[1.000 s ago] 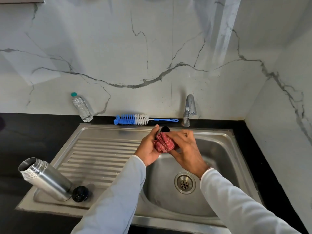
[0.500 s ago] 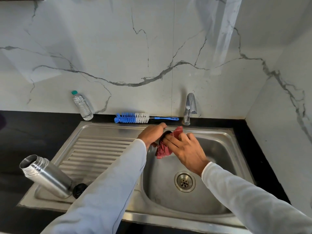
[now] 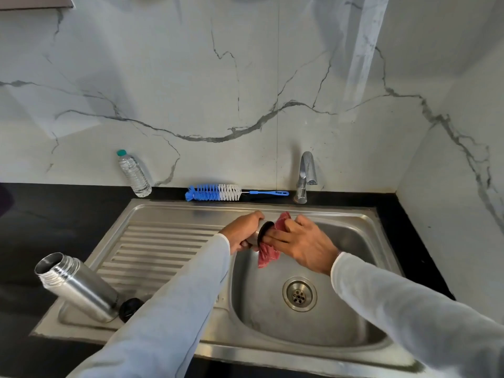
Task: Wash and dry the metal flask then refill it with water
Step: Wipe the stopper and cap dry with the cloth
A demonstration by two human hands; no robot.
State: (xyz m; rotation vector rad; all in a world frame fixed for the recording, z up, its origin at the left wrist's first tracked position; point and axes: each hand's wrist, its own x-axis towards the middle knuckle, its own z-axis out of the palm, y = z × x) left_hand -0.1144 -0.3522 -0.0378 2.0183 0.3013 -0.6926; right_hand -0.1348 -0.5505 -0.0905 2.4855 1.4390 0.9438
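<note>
Hands [image 3: 302,244] are gripping a metal cup [image 3: 259,236] and pushing cloth [image 3: 268,255] inside; wet fingers [image 3: 272,236] could slip, dropping it.

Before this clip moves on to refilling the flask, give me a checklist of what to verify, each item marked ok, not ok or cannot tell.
1. Cup in hand: the left hand grips the metal cup over the sink. Ok.
2. Cloth working inside: the right hand presses the red cloth into the cup's mouth. Ok.
3. Cup dry inside: interior hidden. Cannot tell.
4. Flask ready: open but lying tilted on the drainboard, not upright. Not ok.
5. Black stopper within reach beside the flask. Ok.
6. Water bottle at the wall, capped. Ok.
</note>
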